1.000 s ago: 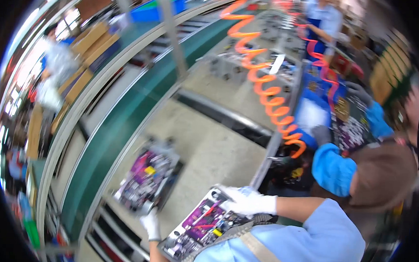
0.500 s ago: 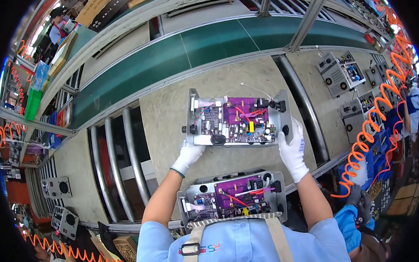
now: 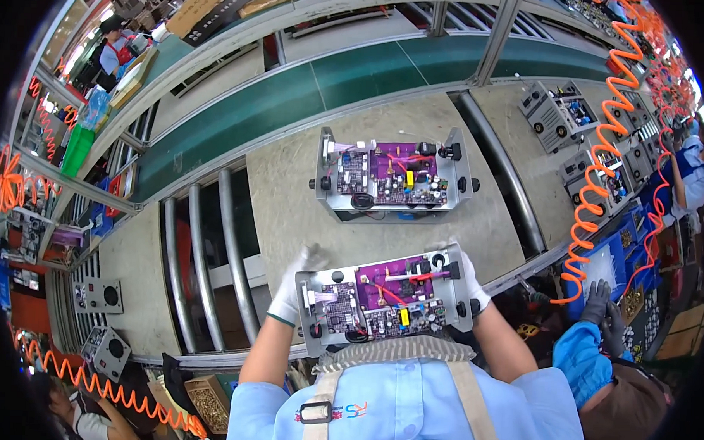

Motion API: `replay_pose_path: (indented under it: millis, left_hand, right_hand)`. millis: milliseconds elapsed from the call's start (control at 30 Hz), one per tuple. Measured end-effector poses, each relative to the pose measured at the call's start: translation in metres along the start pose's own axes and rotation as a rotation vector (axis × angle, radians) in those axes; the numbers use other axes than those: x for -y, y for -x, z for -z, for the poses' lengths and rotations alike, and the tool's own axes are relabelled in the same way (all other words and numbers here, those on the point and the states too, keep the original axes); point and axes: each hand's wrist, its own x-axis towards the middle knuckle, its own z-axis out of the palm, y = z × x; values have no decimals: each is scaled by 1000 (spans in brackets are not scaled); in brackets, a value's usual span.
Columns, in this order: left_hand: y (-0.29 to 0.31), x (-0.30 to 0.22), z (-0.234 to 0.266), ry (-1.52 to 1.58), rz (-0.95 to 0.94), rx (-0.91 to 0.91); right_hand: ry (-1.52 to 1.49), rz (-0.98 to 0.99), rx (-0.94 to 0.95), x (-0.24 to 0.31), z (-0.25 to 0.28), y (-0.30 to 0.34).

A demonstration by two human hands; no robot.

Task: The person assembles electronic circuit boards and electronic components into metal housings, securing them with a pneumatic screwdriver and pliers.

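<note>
Nearest me is an open metal chassis (image 3: 307, 296) with a purple circuit board (image 3: 384, 287), red wires and a yellow component. White-gloved, my left hand (image 3: 294, 280) closes on its left side, fingertips at the far left corner. At the opposite end, my right hand (image 3: 474, 282) grips the right side plate, which hides most of its palm; a few fingertips show over the far edge. Beyond them, a second chassis (image 3: 387, 209) of the same kind rests on a grey-brown board (image 3: 291, 194), touched by neither hand.
Metal rollers (image 3: 200, 253) flank the board. A green conveyor belt (image 3: 357, 80) runs behind. More grey units (image 3: 557, 118) stand right. An orange coiled hose (image 3: 602, 167) hangs there, near blue bins (image 3: 598, 267) and a co-worker's grey-gloved hand (image 3: 596, 302). Another person (image 3: 113, 53) is far left.
Both hands have let go of the far chassis and come back toward me to the sides of the near one. The near chassis now shows more fully, farther from my body.
</note>
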Motion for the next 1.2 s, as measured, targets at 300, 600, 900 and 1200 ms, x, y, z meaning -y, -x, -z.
replay_pose_path:
  millis: [300,600,900,1200]
  left_hand:
    - [42,-118,-120,-1408,-1148,-32]
    - [-26,-127,-206,-1943,-1629,186]
    - [19,-129,-209,-2304,-1384,254]
    - [30,-106,-200,-1564,-1185,83]
  right_hand:
    - [941,433,-10,66,-41,16]
    - [1410,920,48,94,-64,-30]
    - [1414,1125,-254,114,-73,-18]
    - [1766,944,30,89,-132,-10]
